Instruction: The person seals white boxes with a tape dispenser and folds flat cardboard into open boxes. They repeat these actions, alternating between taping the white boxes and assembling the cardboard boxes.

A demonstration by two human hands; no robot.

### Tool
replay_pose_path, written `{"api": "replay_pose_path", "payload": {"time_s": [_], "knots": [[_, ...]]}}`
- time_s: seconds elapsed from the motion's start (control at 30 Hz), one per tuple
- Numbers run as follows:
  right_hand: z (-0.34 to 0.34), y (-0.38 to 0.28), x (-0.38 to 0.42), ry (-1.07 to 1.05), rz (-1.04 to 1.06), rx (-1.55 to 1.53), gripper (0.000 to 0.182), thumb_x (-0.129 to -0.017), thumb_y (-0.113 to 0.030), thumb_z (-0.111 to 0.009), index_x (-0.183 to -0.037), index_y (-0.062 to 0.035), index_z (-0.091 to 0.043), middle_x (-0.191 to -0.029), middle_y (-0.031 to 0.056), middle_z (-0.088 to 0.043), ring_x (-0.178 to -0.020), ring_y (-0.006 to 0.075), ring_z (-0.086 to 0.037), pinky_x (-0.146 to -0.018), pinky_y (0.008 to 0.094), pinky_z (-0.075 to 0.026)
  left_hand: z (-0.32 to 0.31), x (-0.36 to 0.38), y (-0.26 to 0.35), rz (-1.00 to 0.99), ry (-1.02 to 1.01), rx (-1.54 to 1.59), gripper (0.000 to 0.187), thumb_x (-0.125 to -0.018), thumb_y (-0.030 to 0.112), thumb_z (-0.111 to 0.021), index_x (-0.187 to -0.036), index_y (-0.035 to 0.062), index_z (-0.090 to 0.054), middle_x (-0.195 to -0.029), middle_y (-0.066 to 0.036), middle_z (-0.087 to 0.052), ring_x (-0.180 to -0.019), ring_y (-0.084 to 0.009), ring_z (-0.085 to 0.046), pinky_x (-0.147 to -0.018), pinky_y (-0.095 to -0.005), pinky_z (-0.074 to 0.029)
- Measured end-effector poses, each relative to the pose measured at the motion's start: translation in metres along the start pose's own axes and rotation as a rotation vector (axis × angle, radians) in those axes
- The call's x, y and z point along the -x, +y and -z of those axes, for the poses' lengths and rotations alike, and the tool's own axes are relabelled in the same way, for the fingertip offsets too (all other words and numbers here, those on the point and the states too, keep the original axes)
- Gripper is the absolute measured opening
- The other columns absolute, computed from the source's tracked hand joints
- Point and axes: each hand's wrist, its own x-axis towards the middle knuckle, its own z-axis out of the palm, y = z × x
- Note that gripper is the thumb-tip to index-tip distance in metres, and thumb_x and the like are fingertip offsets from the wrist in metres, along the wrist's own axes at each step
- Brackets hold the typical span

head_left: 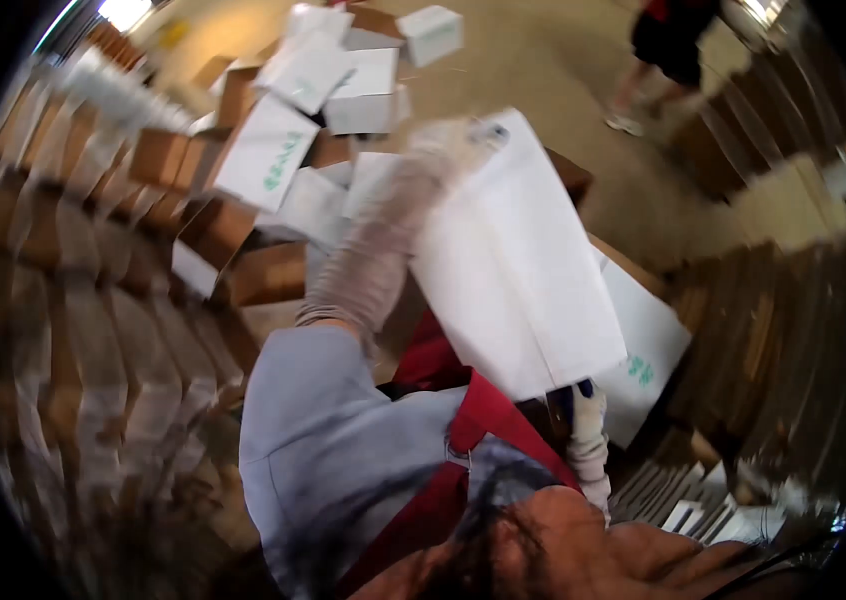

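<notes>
A large white box (pixel 518 265), its seam running lengthwise, is tilted in front of my body. At its upper end is my left hand (pixel 458 145), in a pale glove and blurred, with fingers closed on the edge. My right hand (pixel 586 405), also gloved, is at the lower right corner of the box; its fingers are mostly hidden behind the box. Behind and to the right lies another white box (pixel 643 345) with green writing on it.
White and brown boxes (pixel 268 150) are piled at the upper left. Stacked flat cardboard (pixel 73 350) lines the left side, with more stacks (pixel 763 360) on the right. A person (pixel 668 50) stands on the floor at the upper right.
</notes>
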Motion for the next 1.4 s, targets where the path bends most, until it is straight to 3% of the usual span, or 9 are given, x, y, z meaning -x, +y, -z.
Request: {"api": "replay_pose_path", "payload": {"time_s": [0.03,0.1,0.13,0.17,0.27,0.53,0.77,1.17,1.4], "knots": [[-0.026,0.001,-0.024,-0.049,0.069,-0.164,0.017,-0.084,-0.013,-0.057,-0.094,-0.0005,-0.065,-0.09,0.0147,-0.067,-0.077,0.0231,-0.063,-0.072,0.0342,-0.049,-0.021,-0.045,-0.1,-0.163,0.614,-0.273,0.059,-0.08,0.061,-0.051,-0.115,0.0138,-0.058,-0.131,-0.017,-0.046,-0.115,-0.0347,-0.049,-0.095,-0.0446,-0.04],[-0.046,-0.08,-0.037,-0.07,0.635,-0.05,0.024,-0.078,-0.008,-0.059,-0.102,-0.0042,-0.065,-0.092,0.0175,-0.064,-0.082,0.0339,-0.059,-0.08,0.0379,-0.046,0.086,0.019,-0.168,0.051,0.674,-0.355,0.048,-0.08,0.051,-0.057,-0.104,0.0098,-0.061,-0.107,-0.019,-0.06,-0.099,-0.0325,-0.058,-0.083,-0.0447,-0.046],[-0.042,-0.117,-0.033,-0.175,0.791,-0.124,0.03,-0.076,-0.006,-0.059,-0.105,-0.0046,-0.064,-0.092,0.0188,-0.063,-0.081,0.0344,-0.059,-0.08,0.0374,-0.047,0.194,0.047,-0.057,0.904,0.647,-0.091,0.047,-0.077,0.048,-0.062,-0.101,0.0071,-0.061,-0.089,-0.018,-0.065,-0.084,-0.0332,-0.062,-0.073,-0.0438,-0.049],[-0.042,-0.131,-0.035,-0.35,0.768,-0.193,0.031,-0.076,-0.007,-0.058,-0.106,-0.0042,-0.064,-0.094,0.018,-0.063,-0.081,0.0332,-0.059,-0.08,0.0367,-0.047,0.195,0.086,-0.123,0.204,1.16,-0.296,0.046,-0.074,0.043,-0.067,-0.101,0.0059,-0.062,-0.083,-0.017,-0.065,-0.076,-0.0342,-0.063,-0.067,-0.0413,-0.051],[-0.049,-0.127,-0.042,-0.344,0.712,-0.284,0.03,-0.078,-0.006,-0.055,-0.107,-0.0045,-0.063,-0.092,0.0165,-0.063,-0.084,0.0306,-0.061,-0.079,0.0353,-0.047,0.175,0.095,-0.064,-0.317,1.427,0.486,0.033,-0.09,0.014,-0.051,-0.116,-0.0051,-0.054,-0.116,-0.013,-0.058,-0.103,-0.0199,-0.055,-0.091,-0.0289,-0.043],[-0.028,0.002,0.001,-0.038,0.004,-0.171,0.029,-0.081,-0.002,-0.055,-0.108,-0.0077,-0.062,-0.103,0.0139,-0.064,-0.09,0.0313,-0.06,-0.082,0.0353,-0.047,-0.221,-0.029,-0.002,-0.257,-0.34,0.579,0.059,-0.081,0.04,-0.063,-0.129,0.011,-0.048,-0.122,-0.016,-0.056,-0.112,-0.0285,-0.054,-0.095,-0.0359,-0.042],[-0.043,0.058,0.099,0.297,-0.275,-0.263,0.026,-0.083,-0.007,-0.057,-0.108,-0.0032,-0.062,-0.103,0.0138,-0.064,-0.094,0.0284,-0.06,-0.085,0.0327,-0.046,-0.389,-0.031,0.167,-0.851,-0.587,-0.327,0.096,-0.07,0.057,-0.066,-0.144,0.0173,-0.019,-0.148,-0.016,-0.02,-0.137,-0.0353,-0.018,-0.11,-0.0541,-0.011],[-0.017,0.077,0.185,0.673,-0.3,-0.714,0.031,-0.084,0.0,-0.051,-0.114,0.0037,-0.057,-0.112,0.0125,-0.062,-0.104,0.0187,-0.057,-0.094,0.0309,-0.042,-0.354,-0.045,0.121,-0.749,-0.734,-0.38,0.087,-0.059,0.041,-0.079,-0.131,0.007,-0.044,-0.123,-0.016,-0.055,-0.11,-0.0279,-0.056,-0.097,-0.0338,-0.042],[0.119,0.001,0.203,1.101,0.124,-0.334,0.036,-0.079,-0.013,-0.052,-0.108,0.0068,-0.061,-0.107,0.0179,-0.061,-0.109,0.0244,-0.052,-0.098,0.0347,-0.036,-0.138,0.026,0.15,-0.969,-0.986,-0.175,0.063,-0.061,0.031,-0.077,-0.115,0.0047,-0.058,-0.109,-0.016,-0.062,-0.097,-0.029,-0.06,-0.082,-0.0361,-0.047]]}}
